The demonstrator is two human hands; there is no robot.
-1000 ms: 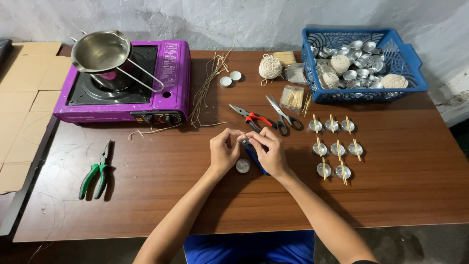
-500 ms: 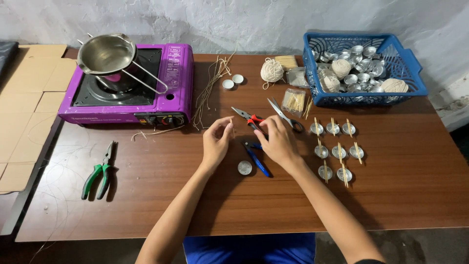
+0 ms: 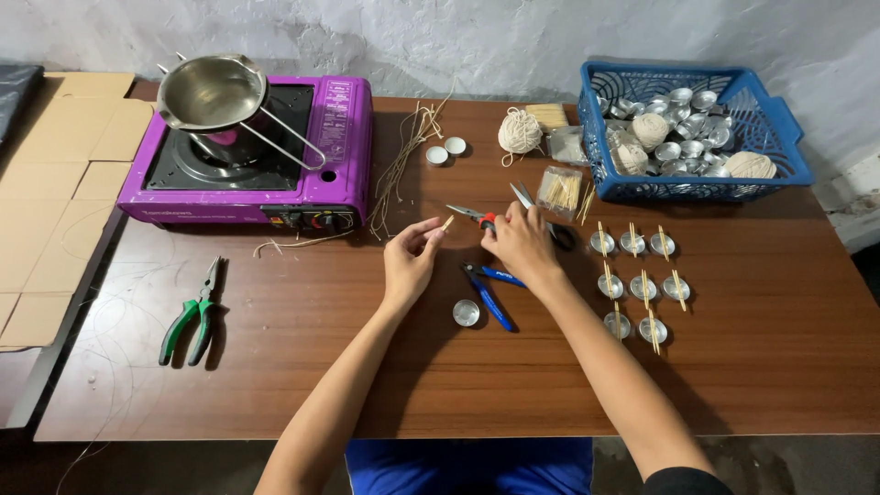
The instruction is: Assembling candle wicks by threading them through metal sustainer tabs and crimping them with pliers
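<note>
Left hand [image 3: 410, 261] raised over the middle of the tabletop [image 3: 367, 385], grip pinched together on a short wooden stick [image 3: 446, 223] at thumb and forefinger. Right hand [image 3: 522, 243] just to the right, fingers curled down onto the red-handled pliers [image 3: 477, 217]; whether that grip has closed on them cannot be told. Blue-handled cutters [image 3: 489, 291] and an empty metal cup [image 3: 466, 313] lying near the wrists. Further right, rows of cups with sticks [image 3: 639, 286]. Purple stove [image 3: 247, 160] far left, blue basket [image 3: 779, 128] far right.
</note>
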